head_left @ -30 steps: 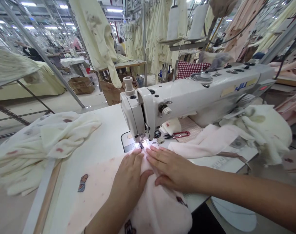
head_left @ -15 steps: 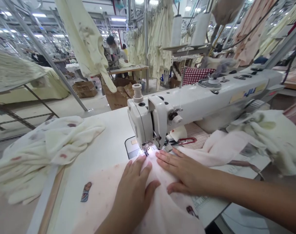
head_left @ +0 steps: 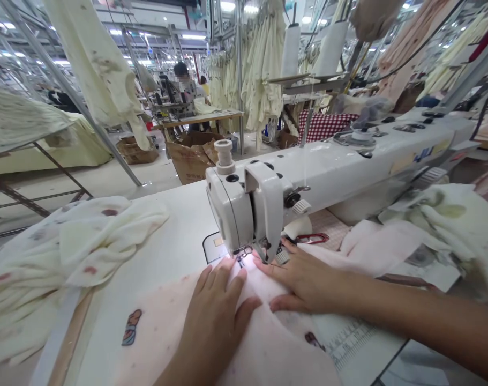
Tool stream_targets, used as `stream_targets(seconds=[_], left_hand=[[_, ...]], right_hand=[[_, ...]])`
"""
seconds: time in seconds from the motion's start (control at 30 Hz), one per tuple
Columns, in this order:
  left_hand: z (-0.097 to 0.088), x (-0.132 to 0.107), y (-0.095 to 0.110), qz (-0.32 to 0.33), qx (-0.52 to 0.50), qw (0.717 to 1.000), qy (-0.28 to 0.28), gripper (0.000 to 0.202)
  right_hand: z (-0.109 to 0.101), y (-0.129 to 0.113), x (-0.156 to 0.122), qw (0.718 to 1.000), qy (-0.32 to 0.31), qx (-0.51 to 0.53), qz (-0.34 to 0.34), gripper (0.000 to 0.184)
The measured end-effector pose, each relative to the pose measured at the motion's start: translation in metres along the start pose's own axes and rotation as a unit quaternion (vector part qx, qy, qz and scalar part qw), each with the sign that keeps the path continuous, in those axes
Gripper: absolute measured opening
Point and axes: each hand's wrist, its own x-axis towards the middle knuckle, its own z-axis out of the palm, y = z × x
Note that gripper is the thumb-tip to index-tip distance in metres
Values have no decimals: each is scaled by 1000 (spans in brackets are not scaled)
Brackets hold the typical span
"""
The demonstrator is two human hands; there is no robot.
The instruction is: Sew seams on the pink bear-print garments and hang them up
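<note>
In the head view, your left hand (head_left: 217, 311) lies palm down on the pink fabric (head_left: 159, 332), fingers extended and slightly parted, gripping nothing. Your right hand (head_left: 303, 276) rests on it too, fingers spread, thumb out to the left, likewise grasping nothing. The pink fabric covers the near middle of the worktop (head_left: 179, 214), its far part running up to the lit presser foot (head_left: 240, 261) of your sewing machine (head_left: 336, 171). Red-handled snips (head_left: 314, 238) lie beyond your right hand; a cream printed cloth (head_left: 107, 241) sits bunched at the left.
</note>
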Motion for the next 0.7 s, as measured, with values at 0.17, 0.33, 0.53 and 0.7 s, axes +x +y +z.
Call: stream_targets(seconds=[0.17, 0.33, 0.53, 0.7], left_hand=[[2, 5, -5, -43, -3, 999, -1, 31], [7, 13, -14, -56, 7, 998, 10, 30], [8, 17, -16, -69, -14, 997, 0, 28], [6, 16, -13, -83, -26, 996, -17, 34]], right_hand=[[-6, 1, 6, 1000, -8, -29, 8, 55], [-10, 1, 12, 996, 19, -77, 30, 48], [-12, 2, 17, 996, 8, -82, 36, 54], [-5, 13, 25, 992, 110, 13, 66, 36]])
